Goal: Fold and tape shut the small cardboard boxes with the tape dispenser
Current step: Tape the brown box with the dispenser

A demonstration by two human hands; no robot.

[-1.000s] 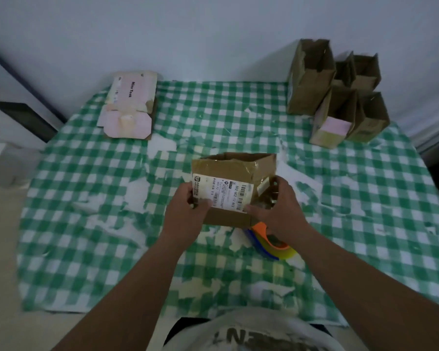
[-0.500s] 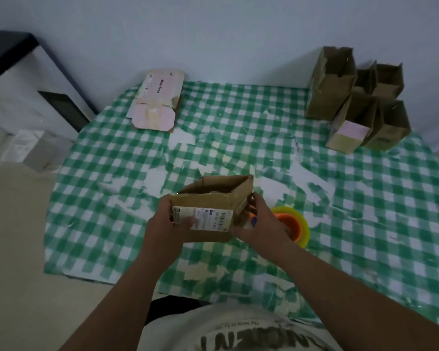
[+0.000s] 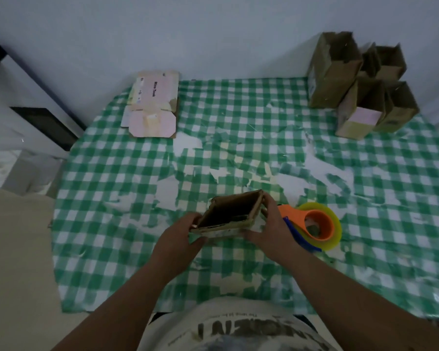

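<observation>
Both forearms are bare from the bottom corners of the frame up to the left hand and right hand at mid-frame; no sleeves, watch or rings show. At bottom centre is a light grey-white T-shirt with dark, worn block letters across the chest, seen upside down, and a thin line of small print above them, too blurred to read. A dark strip shows at each side of the shirt.

A plain pale wall stands behind the table, which wears a worn green-and-white checked cloth. Left of the table sits a white cabinet with a dark panel; beige floor lies below it. The light is dim.
</observation>
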